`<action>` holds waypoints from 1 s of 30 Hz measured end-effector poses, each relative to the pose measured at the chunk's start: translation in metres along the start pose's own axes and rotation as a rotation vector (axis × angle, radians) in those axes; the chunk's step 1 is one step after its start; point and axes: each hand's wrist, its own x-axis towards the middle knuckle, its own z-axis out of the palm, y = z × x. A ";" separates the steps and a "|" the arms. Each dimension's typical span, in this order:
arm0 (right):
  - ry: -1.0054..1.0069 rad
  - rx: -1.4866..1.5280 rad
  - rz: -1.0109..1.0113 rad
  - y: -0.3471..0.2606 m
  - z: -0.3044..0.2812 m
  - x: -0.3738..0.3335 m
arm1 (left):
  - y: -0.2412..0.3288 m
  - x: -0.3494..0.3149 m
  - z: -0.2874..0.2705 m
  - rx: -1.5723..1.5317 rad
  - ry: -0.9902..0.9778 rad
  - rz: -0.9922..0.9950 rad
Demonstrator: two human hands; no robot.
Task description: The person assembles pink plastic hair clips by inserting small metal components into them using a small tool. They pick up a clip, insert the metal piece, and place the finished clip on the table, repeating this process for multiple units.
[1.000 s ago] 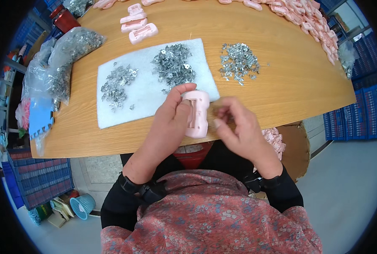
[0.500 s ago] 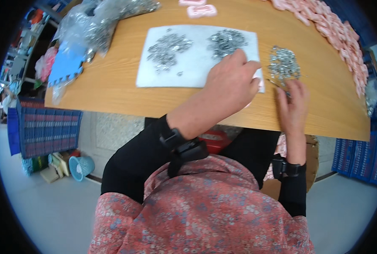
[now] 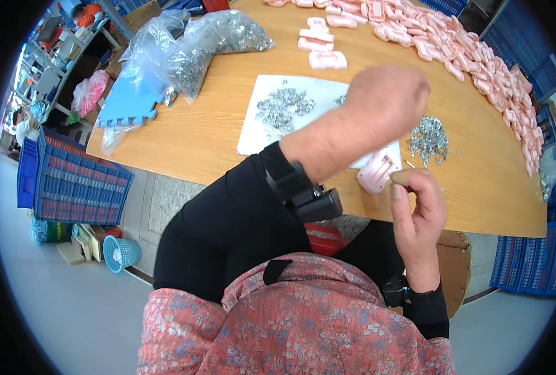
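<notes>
A pale pink plastic shell (image 3: 378,171) with a slot lies by the near right corner of a white mat (image 3: 252,139). At its right edge, my right hand (image 3: 423,203) has thumb and forefinger pinched together; what is between them is too small to make out. My left hand (image 3: 387,103) reaches across above the mat, its curled fingers mostly hidden and blurred. Under that arm the mat is partly covered; a heap of small shiny metal pieces (image 3: 284,107) shows on its left side. Another metal heap (image 3: 429,139) lies on the table right of the mat.
Several pink shells (image 3: 328,60) lie beyond the mat, and a long pile of them (image 3: 478,56) lines the far right edge. Clear bags of metal pieces (image 3: 212,53) and a blue foam tile (image 3: 128,103) occupy the left. Blue crates (image 3: 81,178) stand beside the wooden table (image 3: 184,140).
My right hand has left the loose metal heap and come to the pink shell. My left hand has lifted away from the shell toward the far right. The whole view has shifted.
</notes>
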 end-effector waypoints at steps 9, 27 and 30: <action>-0.137 -0.130 -0.209 -0.041 -0.037 0.056 | 0.036 -0.047 0.006 -0.079 -0.295 0.570; -0.546 0.651 0.329 -0.047 0.060 0.032 | 0.046 -0.009 -0.237 -2.368 -0.098 0.151; -0.524 0.833 0.360 -0.051 0.079 0.034 | 0.029 -0.004 -0.238 -2.423 -0.001 0.001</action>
